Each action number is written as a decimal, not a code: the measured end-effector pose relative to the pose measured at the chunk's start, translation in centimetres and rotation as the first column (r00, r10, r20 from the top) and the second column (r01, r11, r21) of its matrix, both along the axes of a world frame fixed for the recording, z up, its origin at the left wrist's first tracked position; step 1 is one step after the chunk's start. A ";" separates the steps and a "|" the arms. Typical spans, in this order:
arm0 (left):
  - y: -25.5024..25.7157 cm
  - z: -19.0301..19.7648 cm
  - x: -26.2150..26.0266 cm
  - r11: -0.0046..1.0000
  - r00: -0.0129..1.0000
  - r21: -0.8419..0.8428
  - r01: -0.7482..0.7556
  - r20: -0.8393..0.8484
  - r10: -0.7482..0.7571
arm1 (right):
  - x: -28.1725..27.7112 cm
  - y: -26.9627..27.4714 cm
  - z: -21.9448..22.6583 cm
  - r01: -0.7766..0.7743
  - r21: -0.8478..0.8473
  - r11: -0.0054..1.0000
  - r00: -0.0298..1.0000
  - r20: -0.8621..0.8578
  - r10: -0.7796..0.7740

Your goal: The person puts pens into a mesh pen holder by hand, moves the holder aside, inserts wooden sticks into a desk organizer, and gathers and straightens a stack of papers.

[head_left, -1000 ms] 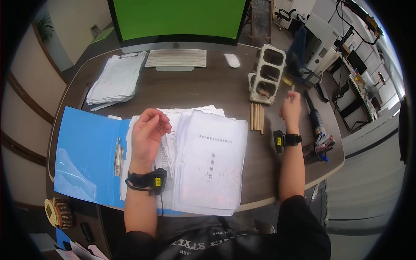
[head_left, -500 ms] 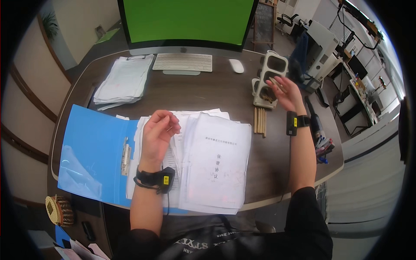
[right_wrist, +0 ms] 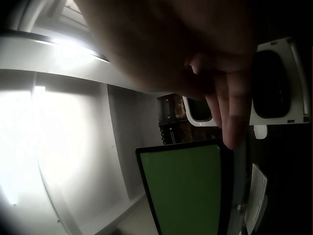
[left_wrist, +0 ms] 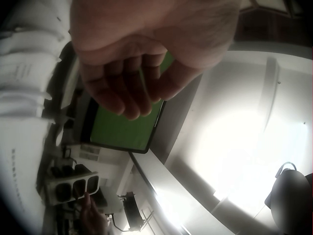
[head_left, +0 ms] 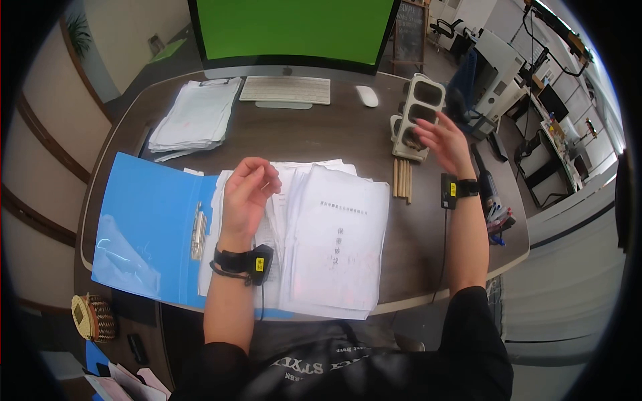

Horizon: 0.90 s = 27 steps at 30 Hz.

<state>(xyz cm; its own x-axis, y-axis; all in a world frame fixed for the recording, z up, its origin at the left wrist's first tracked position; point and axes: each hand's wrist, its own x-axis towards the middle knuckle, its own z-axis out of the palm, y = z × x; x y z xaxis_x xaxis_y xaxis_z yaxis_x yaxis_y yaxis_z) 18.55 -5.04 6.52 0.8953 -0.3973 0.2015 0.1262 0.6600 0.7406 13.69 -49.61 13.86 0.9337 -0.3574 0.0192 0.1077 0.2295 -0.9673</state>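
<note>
My right hand [head_left: 447, 144] is over the lower end of a cream three-compartment holder [head_left: 426, 102], fingers stretched out. No stick shows between its fingers, and in the right wrist view they lie in front of the holder. Just below the holder, several pencil-like wooden sticks [head_left: 402, 180] lie side by side on the desk. My left hand [head_left: 247, 194] hovers with loosely bent fingers over the left part of a pile of papers [head_left: 338, 254], holding nothing. An open blue folder [head_left: 150, 227] with a metal clip [head_left: 198, 234] lies beneath the papers' left side.
A monitor [head_left: 301, 30] with a green screen stands at the back, a keyboard [head_left: 285, 90] and white mouse [head_left: 366, 96] before it. Another paper stack [head_left: 194, 120] lies back left. Pens [head_left: 498, 222] and a dark elongated object [head_left: 486, 170] sit along the right edge.
My right hand moved left from beside the holder to over it, carrying a wooden stick half a second ago; the stick is no longer visible in the fingers. My left hand keeps its pose.
</note>
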 end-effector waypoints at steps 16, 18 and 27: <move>0.1 -0.3 0.4 1.000 1.000 0.000 0.010 0.007 -0.010 | -4.6 5.1 -6.5 -0.190 -0.796 0.575 0.782 -0.477 -0.402; 0.1 -0.3 0.3 1.000 1.000 0.011 0.008 0.012 -0.008 | -4.6 5.6 -6.3 -0.177 -0.803 0.569 0.783 -0.465 -0.413; 0.1 -0.3 0.3 1.000 1.000 0.002 0.008 0.011 -0.008 | -4.9 4.7 -8.3 -0.256 -0.951 0.175 0.784 -0.310 -0.538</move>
